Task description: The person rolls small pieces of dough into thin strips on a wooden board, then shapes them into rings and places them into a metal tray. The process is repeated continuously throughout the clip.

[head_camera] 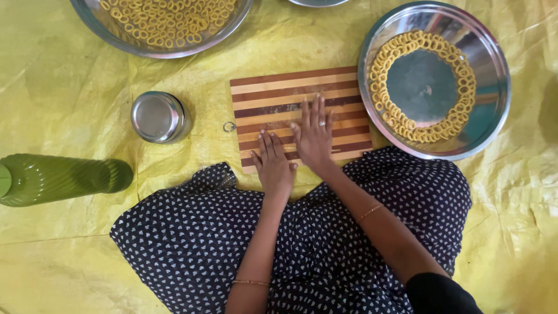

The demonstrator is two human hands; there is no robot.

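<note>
While both hands press flat, fingers spread, left hand and right hand on striped cutting board, dough rings line most of steel plate; middle bare.

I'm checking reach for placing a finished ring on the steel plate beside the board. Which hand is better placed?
Probably the right hand: it lies flat on the striped board closer to the steel plate. The left hand sits farther away.

— What colours do you see around your cutting board?
— It's striped brown and cream; left of it a silver tin and green bottle, all on yellow sheet.
</note>
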